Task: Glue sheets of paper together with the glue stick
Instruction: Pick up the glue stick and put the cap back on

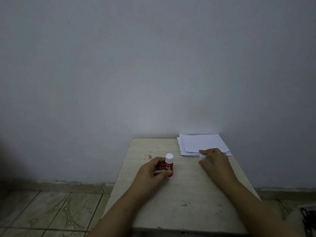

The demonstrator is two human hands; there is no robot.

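A red glue stick (169, 165) with a white top stands upright on the pale table (188, 194). My left hand (153, 170) grips its body from the left, thumb and fingers curled round it. A stack of white paper sheets (201, 142) lies at the table's far right, against the wall. My right hand (215, 161) hovers at the stack's near edge and pinches a small white piece (203, 156). That piece is blurred, so I cannot tell whether it is a cap or a paper corner.
The table stands against a plain grey wall (153, 65). Patterned floor tiles (51, 214) lie to the left, below the table's edge. A dark object (307, 219) shows at the bottom right corner.
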